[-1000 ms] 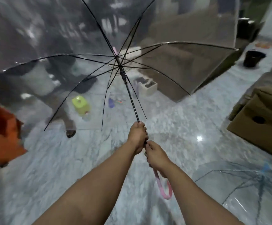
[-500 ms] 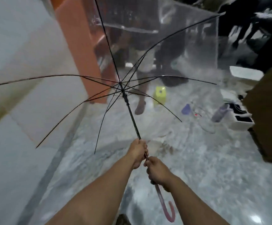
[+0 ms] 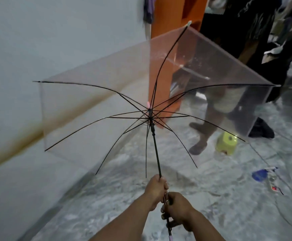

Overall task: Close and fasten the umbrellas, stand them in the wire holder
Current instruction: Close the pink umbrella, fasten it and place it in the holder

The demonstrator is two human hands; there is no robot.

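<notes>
Umbrella (image 3: 107,94), clear canopy fully spread, held out over the marble floor (image 3: 211,197), shaft pointing up and away from the person; canopy fills the middle of the view, its left edge near the wall (image 3: 37,49), its right edge in front of a standing person's legs (image 3: 209,119). Left hand (image 3: 156,187) is wrapped around the black shaft (image 3: 156,153); right hand (image 3: 178,208) is wrapped around the shaft just below it, nearer the handle

Risks, judged: canopy is wide, so rib tips could catch the wall, the orange cabinet (image 3: 166,49) or the bystander while it is swung; fingers sit close together on the shaft, so a runner sliding down could pinch them; green stool (image 3: 226,142) and cord (image 3: 281,192) on the floor are trip points

Not readable: wire holder is not in view; handle is cut off at the bottom edge; runner catch is too small to make out; background at the top right is blurred
</notes>
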